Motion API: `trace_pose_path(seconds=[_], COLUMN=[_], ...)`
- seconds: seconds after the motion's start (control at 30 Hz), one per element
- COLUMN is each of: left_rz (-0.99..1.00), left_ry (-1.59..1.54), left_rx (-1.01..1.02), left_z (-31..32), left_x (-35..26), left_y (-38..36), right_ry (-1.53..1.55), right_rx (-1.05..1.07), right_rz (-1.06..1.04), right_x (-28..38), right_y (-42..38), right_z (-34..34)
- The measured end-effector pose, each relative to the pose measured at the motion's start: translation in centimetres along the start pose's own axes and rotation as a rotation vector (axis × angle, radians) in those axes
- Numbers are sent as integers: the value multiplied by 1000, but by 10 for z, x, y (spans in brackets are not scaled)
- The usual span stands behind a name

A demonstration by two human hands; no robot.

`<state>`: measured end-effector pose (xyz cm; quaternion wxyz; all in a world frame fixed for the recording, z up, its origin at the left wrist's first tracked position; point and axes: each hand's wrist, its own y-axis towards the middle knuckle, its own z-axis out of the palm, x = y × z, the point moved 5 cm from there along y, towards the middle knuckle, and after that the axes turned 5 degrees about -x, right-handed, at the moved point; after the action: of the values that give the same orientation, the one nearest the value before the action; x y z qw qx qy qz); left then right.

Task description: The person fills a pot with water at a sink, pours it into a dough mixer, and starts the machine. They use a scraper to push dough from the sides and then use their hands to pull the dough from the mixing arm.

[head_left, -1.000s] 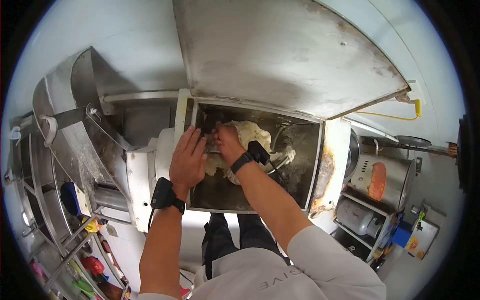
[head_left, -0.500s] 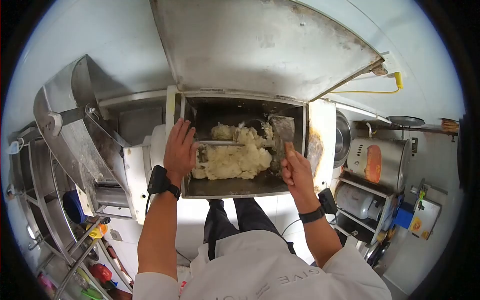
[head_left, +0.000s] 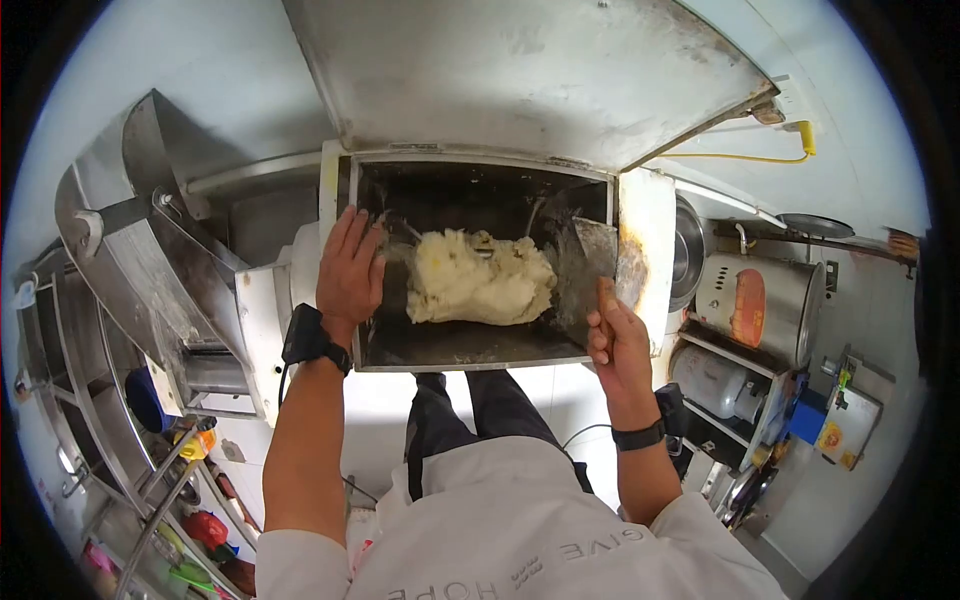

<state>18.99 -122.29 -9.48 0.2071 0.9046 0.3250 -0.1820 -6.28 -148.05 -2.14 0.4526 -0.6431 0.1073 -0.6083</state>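
Note:
A metal mixing trough [head_left: 470,357] holds a lumpy mass of pale dough [head_left: 480,285] around its middle. My left hand [head_left: 350,268] lies flat over the trough's left rim, its fingers stretched out and holding nothing. At the right side, my right hand [head_left: 618,335] is wrapped round the handle of a flat scraper [head_left: 597,247]. The scraper's broad metal blade is near the trough's right inner wall, apart from the dough. Part of the mixing bar is hidden by the dough.
The raised metal lid [head_left: 500,80] stands behind the trough. A metal chute [head_left: 150,260] is at the left, above a rack [head_left: 110,420]. At the right are a round pan [head_left: 686,252], a steel cylinder [head_left: 760,300] and a yellow-ended cable [head_left: 806,138].
The scraper and my right hand have moved right, away from the dough. The dough has turned into a more compact lump. My left hand has stayed on the left rim.

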Motion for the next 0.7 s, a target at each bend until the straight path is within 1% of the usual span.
trace_pose_path(seconds=[0.17,0.23,0.27,0.33,0.37,0.4,0.47,0.5,0.53,0.6,0.67,0.7], left_rz=[18,20,5,25,6,6,-21,-13,-6,-25,-37,-32], left_ry=[11,11,9,-17,-22,-32,-48,-42,-35,-40,-39,-49], left_rx=[-40,-33,-39,-52,-61,-69,-93,-100,-108,-138,-172,-177], left_z=[-1,-2,-3,-3,-2,-2,-1,-1,-1,-2,-3,-3], left_x=[-2,-2,0,1,3,3,6,6,6,7,8,8], left_y=[1,0,0,-1,-2,-3,-5,-5,-6,-8,-9,-10], right_ry=[-69,-244,-259,-525,-708,-731,-1220,-1398,-1423,-1631,-1645,-1747], right_rx=[45,35,40,75,130,140,219,207,226,354,395,377], right_rz=[-37,-99,-97,-196,-218,-218,-482,-544,-549,-727,-732,-741], right_x=[9,15,18,32,41,48,63,71,77,84,84,84], right_y=[-3,-4,-4,-4,-2,3,11,14,16,15,16,14], right_z=[-3,-4,-4,-3,-4,-7,1,8,16,37,53,60])
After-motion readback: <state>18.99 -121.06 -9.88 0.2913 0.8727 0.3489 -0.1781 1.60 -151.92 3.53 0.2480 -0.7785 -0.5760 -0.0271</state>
